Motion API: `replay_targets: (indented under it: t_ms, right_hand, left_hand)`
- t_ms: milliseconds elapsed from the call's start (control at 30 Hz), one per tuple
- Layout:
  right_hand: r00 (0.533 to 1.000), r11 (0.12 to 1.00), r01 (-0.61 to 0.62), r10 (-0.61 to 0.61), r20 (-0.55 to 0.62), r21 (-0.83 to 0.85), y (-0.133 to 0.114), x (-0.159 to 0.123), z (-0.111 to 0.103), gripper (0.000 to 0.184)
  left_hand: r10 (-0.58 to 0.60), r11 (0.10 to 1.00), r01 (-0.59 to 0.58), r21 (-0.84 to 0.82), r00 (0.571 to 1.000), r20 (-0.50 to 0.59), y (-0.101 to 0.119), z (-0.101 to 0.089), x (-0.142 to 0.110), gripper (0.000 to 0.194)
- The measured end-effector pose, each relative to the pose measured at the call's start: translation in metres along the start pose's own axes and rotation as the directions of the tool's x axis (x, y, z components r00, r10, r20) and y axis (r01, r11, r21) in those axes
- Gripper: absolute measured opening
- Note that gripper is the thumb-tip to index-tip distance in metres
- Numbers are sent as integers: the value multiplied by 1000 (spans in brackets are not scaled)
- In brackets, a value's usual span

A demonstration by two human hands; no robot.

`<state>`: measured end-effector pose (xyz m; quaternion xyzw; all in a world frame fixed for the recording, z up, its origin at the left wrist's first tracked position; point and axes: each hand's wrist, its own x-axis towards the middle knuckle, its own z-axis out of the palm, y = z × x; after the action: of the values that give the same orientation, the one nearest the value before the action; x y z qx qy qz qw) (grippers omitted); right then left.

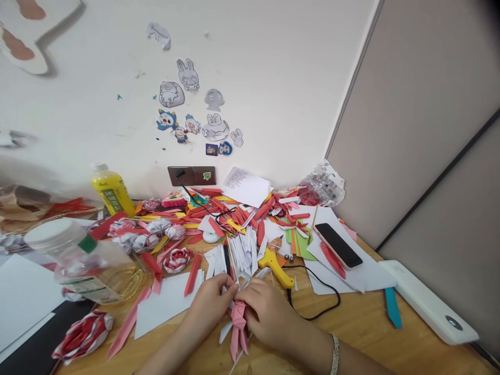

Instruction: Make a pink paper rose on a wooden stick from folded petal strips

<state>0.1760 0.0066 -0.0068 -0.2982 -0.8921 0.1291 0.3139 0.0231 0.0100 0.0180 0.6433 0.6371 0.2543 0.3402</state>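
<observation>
My left hand (209,304) and my right hand (267,312) meet low in the middle of the wooden table (351,328). Both pinch a pink folded paper piece (238,325) made of several narrow strips that hang down between them, on a thin stick. The fingers of both hands are curled round its top. Just behind them lie white folded strips (238,252) and a yellow glue gun (275,265) with its black cord (324,297).
Red, white and yellow paper strips and rolled paper flowers (177,259) cover the back of the table. A clear plastic jar (82,263) and a yellow bottle (111,192) stand at left, a phone (338,245) and a white power bank (425,302) at right.
</observation>
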Motion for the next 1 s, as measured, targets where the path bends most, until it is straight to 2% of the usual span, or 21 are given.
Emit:
replay_targets:
  t_ms: [100, 233, 467, 633, 767, 833, 1000]
  right_hand:
    - [998, 995, -58, 58, 2, 87, -3, 0, 0, 24]
    - [999, 994, -40, 42, -11, 99, -3, -3, 3, 20]
    - [985, 975, 171, -167, 44, -142, 2, -4, 7, 18]
    - [982, 952, 188, -175, 76, -241, -6, 2, -9, 12]
    - [954, 953, 284, -270, 132, -105, -12, 5, -17, 18]
    - [964, 970, 243, -240, 117, -14, -11, 5, -16, 19]
    - [999, 991, 6, -12, 45, 134, -2, 2, -8, 14]
  left_hand:
    - [0, 1000, 0, -4, 1000, -2, 1, 1, 0, 24]
    - [-2, 1000, 2, 16, 1000, -22, 0, 3, 0, 20]
    - [-13, 1000, 13, 17, 999, -38, 0, 4, 0, 20]
    - [31, 997, -27, -70, 998, 55, -4, 2, 2, 19]
    - [54, 984, -32, -173, 991, 124, -10, 2, 4, 17]
    - [46, 971, -10, -241, 989, 141, -13, 3, 5, 21]
    - [34, 888, 67, -455, 977, 210, -16, 1, 9, 36]
